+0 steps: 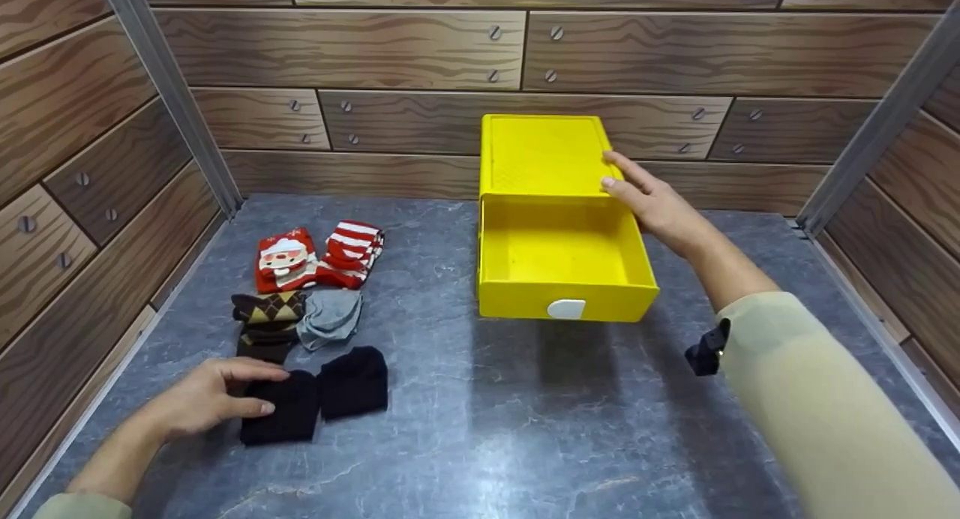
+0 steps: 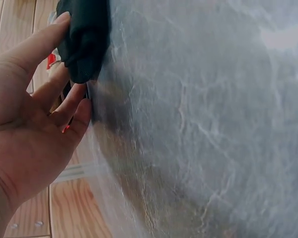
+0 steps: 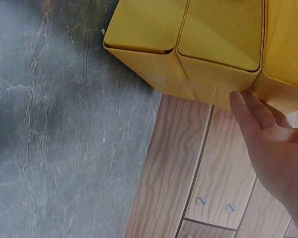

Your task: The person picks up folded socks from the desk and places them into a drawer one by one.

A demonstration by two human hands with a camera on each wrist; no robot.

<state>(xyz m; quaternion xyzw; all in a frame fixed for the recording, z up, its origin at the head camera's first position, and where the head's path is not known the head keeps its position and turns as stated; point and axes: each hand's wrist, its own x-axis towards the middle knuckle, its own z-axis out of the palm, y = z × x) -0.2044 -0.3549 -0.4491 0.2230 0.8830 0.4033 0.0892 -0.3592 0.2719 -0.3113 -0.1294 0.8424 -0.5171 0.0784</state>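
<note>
pale glare on the tabletop (image 1: 420,459)

Head: high, looking forward-down; wrists: close, tilted toward fingers (image 2: 39,43); all share tabletop (image 1: 420,466).

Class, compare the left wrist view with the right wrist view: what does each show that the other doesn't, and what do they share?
Only the left wrist view: the left hand touching folded black cloth, a small red patch nearby. Only the right wrist view: the right hand against a yellow box. Both: the grey marbled tabletop and wood-patterned boards.
</note>
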